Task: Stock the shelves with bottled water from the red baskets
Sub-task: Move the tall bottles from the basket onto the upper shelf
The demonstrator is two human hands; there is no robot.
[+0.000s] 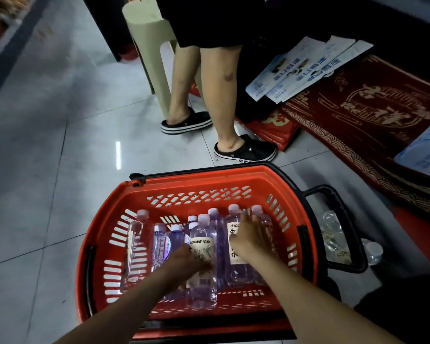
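— Both forearms come in from the near edge of the head view, down into the red basket [209, 181] on the floor. How do the bottles lie?

— Flat on its bottom, side by side. Their long axes run away from the person, with the caps at the far end.

— And the hands?

— Left hand [184, 259] sits on the waist of the labelled middle bottle [201, 291]; blur hides whether its fingers wrap it, so I cannot tell. Right hand [250, 240] lies with its fingers straight and spread over the right-hand bottles [236, 269], pointing toward their caps.

— So each hand has a bottle right under it?

— Yes. I'd judge the fingers must curl across the axis to lift. No shelf shows.
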